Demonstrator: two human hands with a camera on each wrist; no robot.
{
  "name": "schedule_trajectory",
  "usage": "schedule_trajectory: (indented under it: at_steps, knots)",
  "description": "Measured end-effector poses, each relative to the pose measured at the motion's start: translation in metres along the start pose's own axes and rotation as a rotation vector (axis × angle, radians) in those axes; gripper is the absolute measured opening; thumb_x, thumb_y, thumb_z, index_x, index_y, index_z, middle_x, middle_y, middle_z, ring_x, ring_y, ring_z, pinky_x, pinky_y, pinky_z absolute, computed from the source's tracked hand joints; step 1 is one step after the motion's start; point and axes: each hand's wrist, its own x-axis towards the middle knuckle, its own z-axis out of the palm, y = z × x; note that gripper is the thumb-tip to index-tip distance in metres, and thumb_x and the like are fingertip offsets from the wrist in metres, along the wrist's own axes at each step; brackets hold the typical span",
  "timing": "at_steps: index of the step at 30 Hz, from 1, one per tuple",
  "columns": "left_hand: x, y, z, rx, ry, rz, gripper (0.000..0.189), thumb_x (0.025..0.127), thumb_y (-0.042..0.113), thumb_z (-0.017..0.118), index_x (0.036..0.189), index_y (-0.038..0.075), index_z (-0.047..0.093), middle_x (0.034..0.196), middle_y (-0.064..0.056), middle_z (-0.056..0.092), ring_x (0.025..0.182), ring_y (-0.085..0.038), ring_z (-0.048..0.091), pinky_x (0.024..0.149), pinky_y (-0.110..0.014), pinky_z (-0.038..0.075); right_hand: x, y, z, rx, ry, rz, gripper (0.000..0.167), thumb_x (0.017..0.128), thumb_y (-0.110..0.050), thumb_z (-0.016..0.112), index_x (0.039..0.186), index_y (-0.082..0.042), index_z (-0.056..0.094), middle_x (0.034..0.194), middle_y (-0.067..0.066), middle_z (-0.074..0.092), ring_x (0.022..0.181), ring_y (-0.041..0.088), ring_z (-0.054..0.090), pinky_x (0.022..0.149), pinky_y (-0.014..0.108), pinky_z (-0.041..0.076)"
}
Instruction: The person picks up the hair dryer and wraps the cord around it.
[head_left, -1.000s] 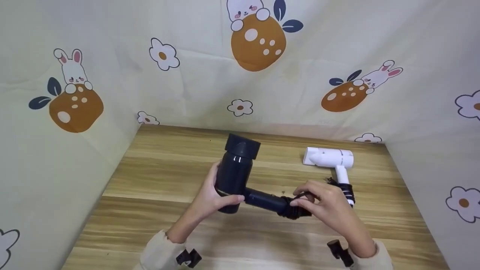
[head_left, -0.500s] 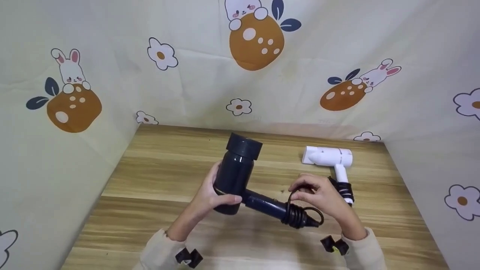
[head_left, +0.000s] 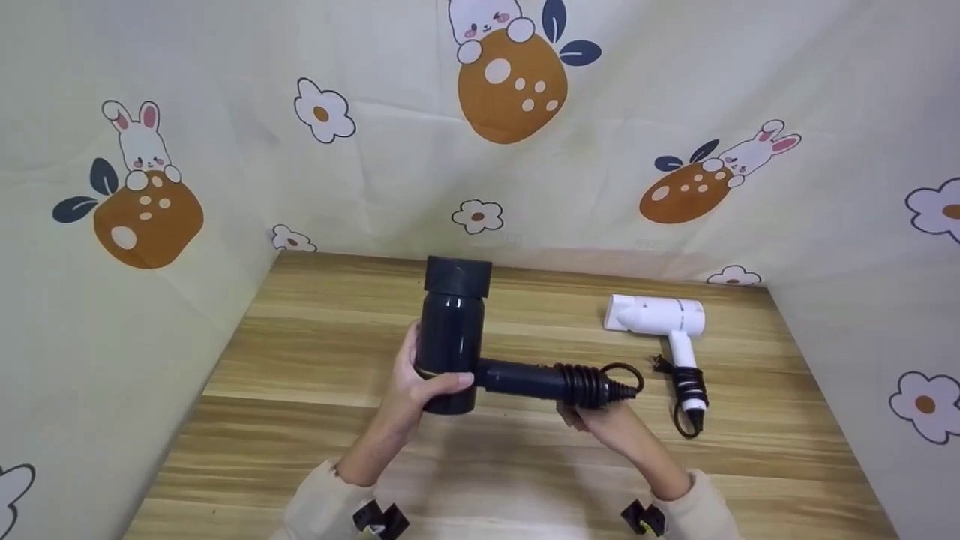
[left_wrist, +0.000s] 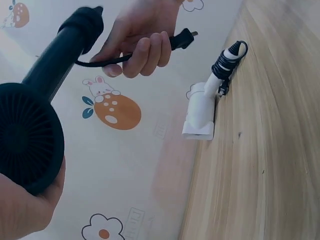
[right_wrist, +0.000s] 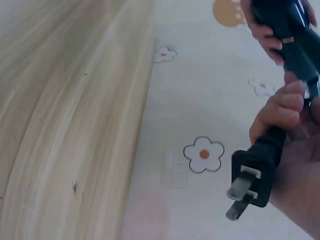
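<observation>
A dark hair dryer (head_left: 451,330) is held above the table, its nozzle pointing to the far side. My left hand (head_left: 409,386) grips its barrel, thumb across the front. The black cord (head_left: 583,385) is wound several times round the handle, with a small loop at the end. Below the handle, my right hand (head_left: 600,424) is partly hidden in the head view. In the left wrist view its fingers curl round the cord's free end, and the two-pin plug (right_wrist: 255,175) sticks out of the fist in the right wrist view.
A white hair dryer (head_left: 660,315) lies at the right rear of the wooden table (head_left: 315,322), its black cord wrapped round the handle. Printed cloth walls (head_left: 375,165) enclose the back and both sides. Small black devices are strapped at both wrists.
My right hand has moved from above the handle to beneath it, carrying the cord's free end round. The dark hair dryer has shifted slightly left, and its handle has become more level.
</observation>
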Motion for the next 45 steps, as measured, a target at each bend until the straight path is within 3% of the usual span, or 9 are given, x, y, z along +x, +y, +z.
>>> schedule_trajectory:
  at_steps: [1,3,7,11,20,29,36,41,45]
  knots:
    - [0.000,0.000,0.000,0.006,0.020,0.008,0.078,0.062,0.002,0.075,0.130,0.002,0.036,0.109,-0.005,0.057,0.099,-0.020,0.054,0.094,-0.034,0.041,-0.001,-0.002,0.004,0.008,-0.001,0.043,0.023,0.097,-0.007,0.041,0.085,-0.001,0.059,0.055,0.005,0.049,0.050,-0.003,0.040,0.046,0.016,0.036]
    - [0.000,0.000,0.001,0.017,0.054,0.021,0.078,0.063,0.001,0.074,0.131,0.002,0.035,0.110,-0.006,0.057,0.099,-0.020,0.054,0.094,-0.034,0.041,-0.001,-0.005,0.011,-0.057,0.034,-0.012,0.019,0.098,-0.011,0.043,0.093,-0.005,0.061,0.056,0.008,0.050,0.050,-0.001,0.041,0.046,0.019,0.039]
    - [0.000,-0.001,0.001,0.039,0.100,0.018,0.081,0.064,0.001,0.074,0.134,0.004,0.033,0.113,-0.009,0.056,0.099,-0.020,0.055,0.094,-0.034,0.041,-0.005,-0.013,0.020,-0.347,0.101,-0.127,0.009,0.093,-0.018,0.054,0.096,-0.011,0.060,0.066,-0.003,0.058,0.054,-0.002,0.048,0.050,0.018,0.045]
    - [0.000,-0.001,0.001,0.070,0.135,0.011,0.082,0.064,0.001,0.076,0.134,0.006,0.033,0.116,-0.011,0.055,0.100,-0.020,0.054,0.095,-0.033,0.041,-0.012,-0.021,0.021,-0.560,0.154,-0.223,0.010,0.088,-0.011,0.061,0.097,-0.007,0.059,0.073,-0.001,0.065,0.057,0.002,0.054,0.051,0.017,0.046]
    - [0.001,-0.007,0.001,0.156,0.129,0.033,0.080,0.066,0.003,0.077,0.133,0.002,0.033,0.114,-0.015,0.054,0.098,-0.019,0.055,0.093,-0.034,0.042,-0.020,-0.041,0.010,-0.756,0.330,-0.348,0.019,0.073,-0.008,0.073,0.087,-0.014,0.062,0.075,-0.007,0.063,0.063,0.003,0.058,0.054,0.017,0.048]
    - [0.001,-0.012,0.002,0.304,-0.018,-0.028,0.091,0.064,0.012,0.082,0.138,0.011,0.029,0.120,-0.015,0.051,0.101,-0.023,0.054,0.094,-0.038,0.041,-0.016,-0.047,-0.007,-0.650,0.276,-0.456,0.022,0.070,-0.009,0.078,0.083,-0.016,0.061,0.090,-0.008,0.055,0.071,0.005,0.059,0.060,0.014,0.049]
    - [0.000,-0.012,-0.002,0.322,-0.126,-0.094,0.088,0.064,0.016,0.082,0.135,0.011,0.032,0.115,-0.015,0.053,0.098,-0.023,0.057,0.092,-0.038,0.044,-0.013,-0.038,-0.024,-0.273,0.157,-0.330,0.020,0.074,-0.011,0.076,0.084,-0.014,0.059,0.092,-0.003,0.056,0.082,0.007,0.056,0.068,0.020,0.052]
    - [-0.001,-0.011,-0.005,0.289,-0.147,-0.133,0.093,0.064,0.014,0.080,0.140,0.008,0.028,0.121,-0.017,0.050,0.101,-0.023,0.055,0.094,-0.038,0.043,-0.009,-0.029,-0.026,0.026,0.145,-0.207,0.031,0.072,-0.001,0.074,0.095,0.001,0.053,0.096,0.008,0.055,0.087,0.006,0.055,0.075,0.018,0.051]
    - [-0.002,-0.011,-0.004,0.265,-0.170,-0.147,0.090,0.063,0.014,0.080,0.138,0.006,0.030,0.121,-0.017,0.049,0.100,-0.023,0.055,0.093,-0.037,0.044,-0.006,-0.022,-0.020,0.081,0.164,-0.181,0.042,0.069,0.001,0.075,0.101,0.007,0.048,0.101,0.014,0.054,0.093,0.007,0.057,0.084,0.018,0.050]
